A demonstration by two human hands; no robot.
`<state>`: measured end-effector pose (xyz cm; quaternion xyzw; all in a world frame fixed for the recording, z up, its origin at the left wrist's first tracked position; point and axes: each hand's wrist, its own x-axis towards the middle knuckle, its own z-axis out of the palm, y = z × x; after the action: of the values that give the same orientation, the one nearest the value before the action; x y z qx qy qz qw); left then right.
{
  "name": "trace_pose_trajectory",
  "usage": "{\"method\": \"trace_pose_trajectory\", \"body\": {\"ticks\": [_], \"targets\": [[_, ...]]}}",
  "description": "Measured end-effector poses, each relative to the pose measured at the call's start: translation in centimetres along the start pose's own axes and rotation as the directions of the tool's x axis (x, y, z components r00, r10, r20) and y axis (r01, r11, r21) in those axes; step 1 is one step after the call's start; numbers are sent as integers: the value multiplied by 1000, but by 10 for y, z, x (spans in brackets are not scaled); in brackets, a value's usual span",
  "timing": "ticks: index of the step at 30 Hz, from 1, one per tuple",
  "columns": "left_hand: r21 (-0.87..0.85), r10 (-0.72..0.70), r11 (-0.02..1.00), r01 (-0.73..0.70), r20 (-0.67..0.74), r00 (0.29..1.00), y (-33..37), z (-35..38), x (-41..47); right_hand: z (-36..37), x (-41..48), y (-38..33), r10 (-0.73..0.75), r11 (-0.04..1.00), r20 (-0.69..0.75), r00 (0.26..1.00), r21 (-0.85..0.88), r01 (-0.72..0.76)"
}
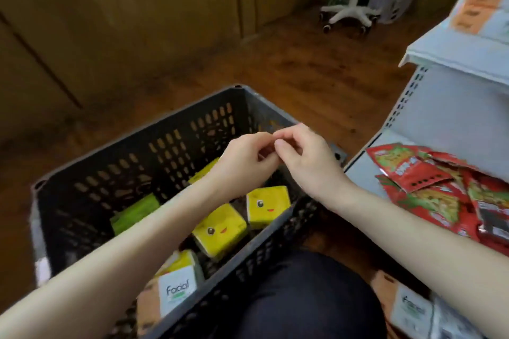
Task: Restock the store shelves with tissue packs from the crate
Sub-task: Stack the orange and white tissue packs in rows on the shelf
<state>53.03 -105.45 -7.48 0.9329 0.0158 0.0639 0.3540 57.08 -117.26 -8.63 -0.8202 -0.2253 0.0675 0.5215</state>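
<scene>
A dark grey slotted crate (170, 129) stands on the wooden floor in front of me. Inside lie yellow tissue packs with cartoon faces (220, 231) (268, 205), a green pack (135, 213) and a white "Facial" pack (177, 287). My left hand (245, 162) and my right hand (305, 157) hover together above the crate's far right corner. Their fingers are curled and the fingertips touch each other. No pack is in either hand. Whether they pinch something tiny, I cannot see.
A white shelf unit (451, 107) stands on the right, with red snack packets (440, 190) piled on its lower board. Another "Facial" pack (410, 308) lies at the bottom right. My dark-clad knee (297, 297) is beside the crate. A white chair base (349, 12) stands far back.
</scene>
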Motion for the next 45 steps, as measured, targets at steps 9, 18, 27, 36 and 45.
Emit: {"method": "trace_pose_trajectory", "body": {"ticks": [9, 18, 27, 36, 45], "targets": [[397, -389, 899, 183, 534, 751, -181, -16, -52, 178, 38, 31, 404, 899, 646, 648, -411, -151], [528, -455, 843, -104, 802, 387, -226, 54, -75, 190, 29, 54, 638, 747, 729, 247, -664, 28], [503, -475, 863, -45, 840, 263, -227, 53, -60, 175, 32, 55, 616, 773, 740, 271, -634, -28], [119, -301, 941, 317, 721, 625, -168, -12, 9, 125, 53, 38, 598, 773, 699, 391, -632, -53], [-215, -224, 941, 260, 176, 959, -80, -2, 51, 7, 54, 17, 390, 877, 253, 885, -394, -274]]}}
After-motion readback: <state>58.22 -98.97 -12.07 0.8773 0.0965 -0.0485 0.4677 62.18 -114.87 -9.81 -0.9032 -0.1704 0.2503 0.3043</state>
